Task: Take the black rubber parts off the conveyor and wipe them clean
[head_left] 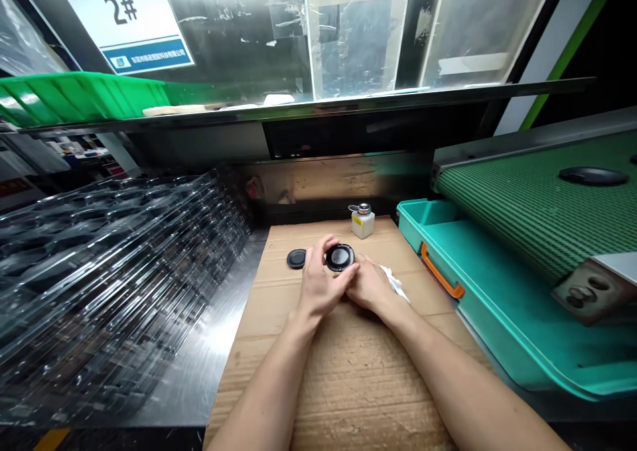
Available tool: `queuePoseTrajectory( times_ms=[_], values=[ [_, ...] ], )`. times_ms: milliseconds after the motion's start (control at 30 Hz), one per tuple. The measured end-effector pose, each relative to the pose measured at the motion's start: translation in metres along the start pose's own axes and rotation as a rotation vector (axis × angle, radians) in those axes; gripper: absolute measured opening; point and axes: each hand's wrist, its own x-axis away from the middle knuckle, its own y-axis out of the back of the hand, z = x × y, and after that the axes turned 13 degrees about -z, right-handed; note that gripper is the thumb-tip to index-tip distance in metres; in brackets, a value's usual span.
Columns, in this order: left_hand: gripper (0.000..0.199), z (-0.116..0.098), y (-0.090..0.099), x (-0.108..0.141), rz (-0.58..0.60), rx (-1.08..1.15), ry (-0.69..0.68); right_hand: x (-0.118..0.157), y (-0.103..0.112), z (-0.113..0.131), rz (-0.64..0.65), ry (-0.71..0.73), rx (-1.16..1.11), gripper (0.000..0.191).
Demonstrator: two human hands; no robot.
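A round black disc [340, 257] with a pale, shiny centre was held up over a cardboard sheet [343, 378], near the far edge. The left hand [321, 283] gripped it from the near left, fingers curled over its rim, while the right hand [369, 282] closed in from the other side, fingertips pressed against its lower edge. Neither hand was relaxed; the two met just beneath the piece. Whether it touched the cardboard could not be told. The work in hand appeared to be two-handed handling of this disc, and that close hold seemed to call for steady fingers. Just left of it lay a smaller black cap [296, 258]. Beyond stood a white dispensing bottle [363, 224] with a metal top, and a crumpled white wipe [395, 283] lay beside the right hand. Further right sat a teal tray [428, 229] with an orange handle [440, 272], below a green ribbed conveyor belt [532, 205]. Stacked clear plastic trays [109, 272] rose to the left.
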Motion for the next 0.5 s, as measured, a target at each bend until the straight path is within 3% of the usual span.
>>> queuePoseTrajectory(
  times_ms=[67, 100, 167, 267, 367, 433, 500],
  values=[
    [0.034, -0.003, 0.006, -0.007, 0.071, 0.037, 0.114, 0.000, 0.000, 0.000, -0.008, 0.037, 0.003, 0.031],
    [0.031, -0.007, 0.012, -0.011, 0.126, 0.038, 0.180, -0.001, -0.001, 0.000, -0.015, 0.058, -0.002, 0.032],
    [0.040, -0.017, 0.030, -0.017, 0.268, -0.037, 0.273, -0.001, -0.002, 0.000, -0.035, 0.082, -0.013, 0.032],
    [0.043, -0.023, 0.069, -0.014, 0.527, -0.267, 0.291, -0.002, -0.001, 0.000, -0.059, 0.084, -0.008, 0.035],
    [0.040, -0.004, 0.110, 0.001, 0.706, -0.473, 0.208, -0.003, 0.002, 0.001, -0.054, 0.092, -0.001, 0.035],
    [0.035, 0.020, 0.128, 0.007, 0.632, -0.610, 0.115, -0.005, 0.004, 0.001, -0.057, 0.082, -0.002, 0.035],
    [0.039, 0.037, 0.130, 0.002, 0.503, -0.707, 0.014, -0.008, 0.005, 0.001, -0.063, 0.064, -0.007, 0.036]
  ],
)
